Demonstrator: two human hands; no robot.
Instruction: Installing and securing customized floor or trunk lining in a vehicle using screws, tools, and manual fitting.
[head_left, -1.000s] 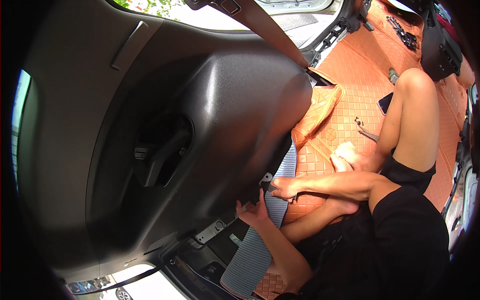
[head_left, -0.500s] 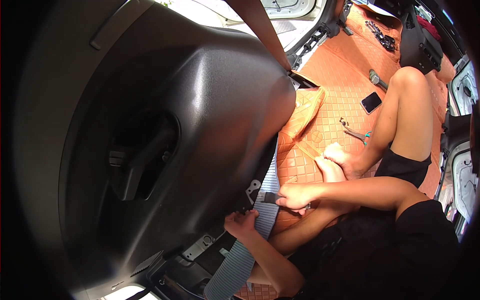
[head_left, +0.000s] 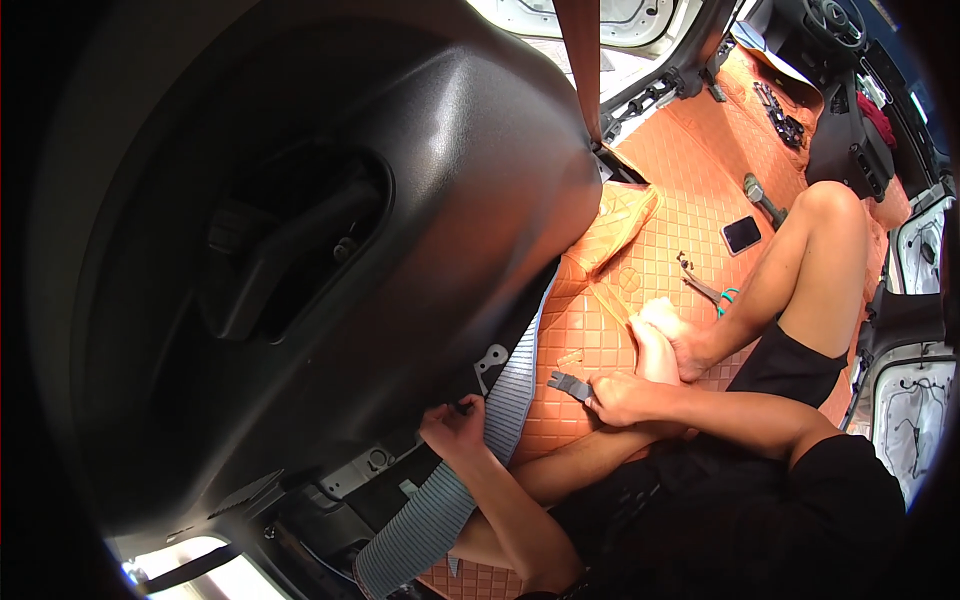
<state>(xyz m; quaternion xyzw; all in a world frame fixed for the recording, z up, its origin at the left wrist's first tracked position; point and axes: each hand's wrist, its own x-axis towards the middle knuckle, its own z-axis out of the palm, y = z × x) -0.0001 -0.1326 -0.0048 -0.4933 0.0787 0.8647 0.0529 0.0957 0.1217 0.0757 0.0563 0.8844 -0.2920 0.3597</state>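
My right hand point(head_left: 622, 400) is closed around a dark grey flat tool point(head_left: 570, 386) with a notched end, held above the orange quilted floor mat point(head_left: 570, 330). At the lower edge of the large black plastic trim panel point(head_left: 480, 200), my left hand point(head_left: 455, 430) has its fingers curled in. Something dark shows between its thumb and fingers, too small to make out. Under my left wrist runs a ribbed grey-blue strip point(head_left: 425, 515) of lining along the panel. Close above that hand, a metal bracket point(head_left: 490, 360) with holes sticks out from behind the panel.
Further off on the mat lie pliers point(head_left: 703, 287) with teal handles, small dark clips point(head_left: 684, 260), a phone point(head_left: 742, 235) and a hammer point(head_left: 765, 198). My bare legs are folded at the right. A brown strap point(head_left: 580, 70) hangs past the panel's far corner.
My right hand has drawn the grey tool back from the strip, over the mat. My left hand stays by the panel edge, its fingers more curled. The whole view has shifted.
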